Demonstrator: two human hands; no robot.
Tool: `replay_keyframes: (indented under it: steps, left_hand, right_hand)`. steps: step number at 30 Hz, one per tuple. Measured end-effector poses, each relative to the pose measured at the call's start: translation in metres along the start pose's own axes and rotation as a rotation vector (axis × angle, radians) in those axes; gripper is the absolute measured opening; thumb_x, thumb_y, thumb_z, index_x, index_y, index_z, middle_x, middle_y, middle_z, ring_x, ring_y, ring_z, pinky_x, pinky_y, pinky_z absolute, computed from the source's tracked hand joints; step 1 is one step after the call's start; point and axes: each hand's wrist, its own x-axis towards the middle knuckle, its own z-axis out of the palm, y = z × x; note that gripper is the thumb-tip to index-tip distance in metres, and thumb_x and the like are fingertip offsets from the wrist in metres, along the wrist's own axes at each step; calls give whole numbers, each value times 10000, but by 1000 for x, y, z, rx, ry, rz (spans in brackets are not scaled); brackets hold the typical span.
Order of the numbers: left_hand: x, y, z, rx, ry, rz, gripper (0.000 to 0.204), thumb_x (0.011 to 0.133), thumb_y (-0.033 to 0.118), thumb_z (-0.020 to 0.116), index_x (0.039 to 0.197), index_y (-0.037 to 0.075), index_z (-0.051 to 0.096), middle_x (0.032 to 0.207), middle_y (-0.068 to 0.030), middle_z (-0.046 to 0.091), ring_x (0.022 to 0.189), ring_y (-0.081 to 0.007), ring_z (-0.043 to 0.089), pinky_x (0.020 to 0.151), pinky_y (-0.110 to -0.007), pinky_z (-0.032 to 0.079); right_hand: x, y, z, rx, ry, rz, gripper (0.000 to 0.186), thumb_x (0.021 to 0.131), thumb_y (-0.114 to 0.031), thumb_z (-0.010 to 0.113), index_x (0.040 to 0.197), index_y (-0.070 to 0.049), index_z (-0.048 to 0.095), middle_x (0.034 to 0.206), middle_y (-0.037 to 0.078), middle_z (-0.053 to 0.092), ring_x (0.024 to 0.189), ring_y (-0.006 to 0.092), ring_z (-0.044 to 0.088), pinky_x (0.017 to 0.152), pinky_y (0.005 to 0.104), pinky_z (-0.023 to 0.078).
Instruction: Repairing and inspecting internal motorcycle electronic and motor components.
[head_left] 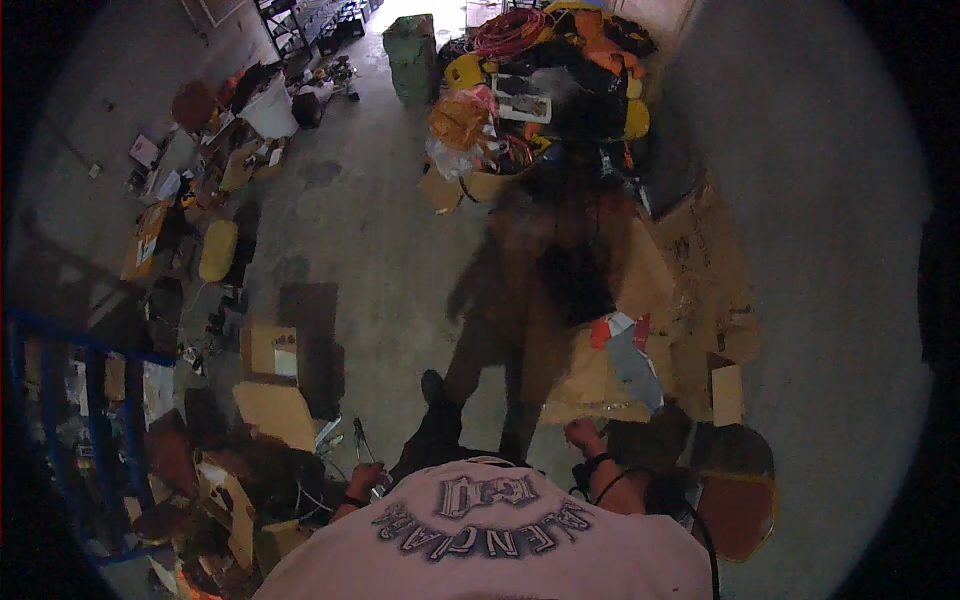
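My left hand (367, 478) is low in the picture, left of my shirt front, with its fingers closed. A thin, light metal tool with two narrow legs (360, 440) rises from it; its exact kind is too dim to tell. My right hand (584, 436) is curled closed just past the near edge of a large flat cardboard sheet (590, 385). What it holds, if anything, I cannot make out. On the cardboard, beyond that hand, lies a crumpled grey and red piece (633, 365). Dark bands circle both wrists.
Open cardboard boxes (275, 412) and a blue metal rack (70, 400) stand at left. A brown padded seat (735, 510) is at right. Ahead rises a heap with coiled red hose (508, 35), beside a green bin (411, 62). Clutter lines the far left around a white bucket (270, 110).
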Motion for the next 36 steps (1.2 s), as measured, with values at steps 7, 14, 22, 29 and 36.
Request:
replay_keyframes:
  steps: [7, 14, 22, 29, 36]
  left_hand:
    - [126, 50, -105, -378, 75, -49, 346, 925, 296, 644, 979, -38, 718, 848, -122, 725, 710, -203, 698, 629, -356, 542]
    - [226, 98, -186, -733, 184, -324, 269, 968, 265, 647, 942, 1, 688, 833, -117, 713, 644, -188, 664, 551, -328, 494]
    - [252, 104, -247, -218, 60, -340, 312, 922, 305, 667, 926, -4, 716, 827, -82, 711, 698, -182, 686, 614, -312, 525]
    - [325, 160, -246, -132, 153, -142, 363, 925, 353, 646, 935, -2, 722, 784, -105, 717, 710, -176, 696, 627, -353, 518]
    - [381, 198, -311, -374, 241, -247, 334, 943, 331, 654, 1002, 9, 718, 873, -93, 731, 750, -209, 700, 636, -367, 518]
  right_hand:
    - [46, 32, 17, 180, -80, -56, 279, 927, -345, 672, 965, -71, 708, 800, 84, 690, 692, 248, 701, 562, 401, 549]
    - [74, -44, -1, 59, -121, -160, 241, 930, -280, 681, 1000, -50, 695, 872, 102, 723, 657, 238, 700, 568, 396, 548]
    - [165, -220, -32, 319, -156, 260, 336, 868, -321, 713, 823, 11, 686, 744, 143, 699, 623, 202, 681, 557, 379, 525]
    - [341, -229, -124, 31, -30, -97, 332, 864, -329, 674, 832, -3, 725, 748, 123, 713, 642, 236, 688, 575, 390, 526]
    - [439, -419, -198, 183, 12, 27, 373, 886, -342, 671, 870, 29, 707, 769, 115, 714, 653, 193, 678, 619, 379, 558]
